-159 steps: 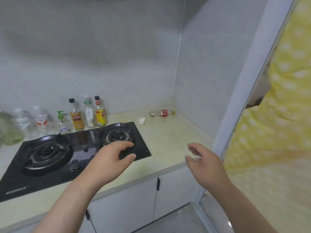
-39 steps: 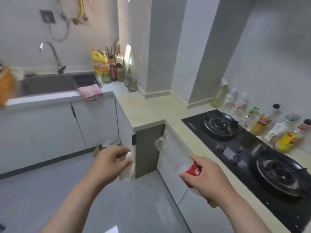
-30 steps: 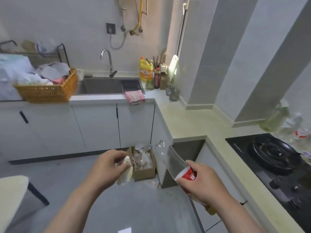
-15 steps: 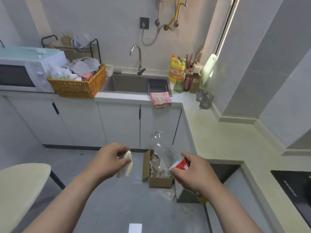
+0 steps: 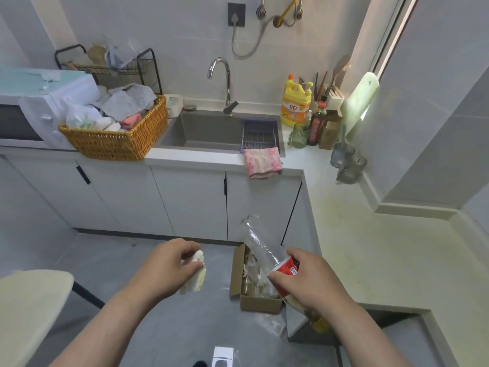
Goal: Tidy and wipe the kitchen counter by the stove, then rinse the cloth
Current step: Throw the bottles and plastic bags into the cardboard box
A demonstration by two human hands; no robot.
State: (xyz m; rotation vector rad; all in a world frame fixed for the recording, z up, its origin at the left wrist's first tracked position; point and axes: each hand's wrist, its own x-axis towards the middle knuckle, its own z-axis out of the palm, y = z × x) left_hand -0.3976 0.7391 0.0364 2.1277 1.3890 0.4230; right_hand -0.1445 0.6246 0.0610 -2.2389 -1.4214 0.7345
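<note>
Change: litter has been carried off the counter (image 5: 370,250) and is now held over the cardboard box (image 5: 260,304); the tidying step looks nearly done.
Left hand (image 5: 169,268): pinches a crumpled white wad (image 5: 196,279).
Right hand (image 5: 309,283): grips the clear bottle (image 5: 260,245) at its red label.
Pink cloth (image 5: 262,162): draped over the sink (image 5: 206,131) edge.

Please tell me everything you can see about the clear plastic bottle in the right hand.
The clear plastic bottle with a red label looks almost empty; something yellowish shows at its lower end, below the hand. It is tilted, with its far clear end pointing up and away, and in this view it is seen above the open brown cardboard box on the floor. The right hand grips it around that label; nothing else visibly touches it.
</note>
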